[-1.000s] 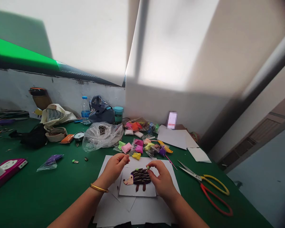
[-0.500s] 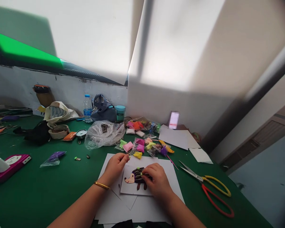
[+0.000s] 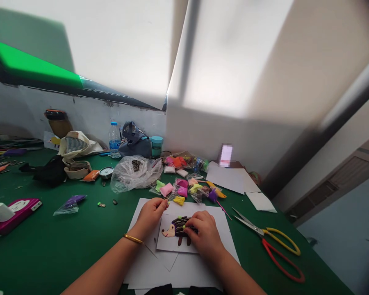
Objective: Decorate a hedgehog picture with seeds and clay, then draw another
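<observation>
A hedgehog picture (image 3: 169, 244) lies on white sheets (image 3: 144, 270), its dark back covered with seeds and bits of light green clay. My right hand (image 3: 203, 231) rests over the hedgehog's back, thumb and fingers pinched at a small green bit. Just above the card's left corner, my left hand (image 3: 150, 213) is closed, its fingertips pinching something tiny that I cannot make out. A yellow clay piece (image 3: 178, 200) lies just beyond the card.
Packets of coloured clay (image 3: 182, 186) and a plastic bag of seeds (image 3: 135, 174) lie behind the sheets. Large scissors (image 3: 263, 232) are at the right. A magenta case (image 3: 21, 215) and a purple clay packet (image 3: 71, 204) are at the left.
</observation>
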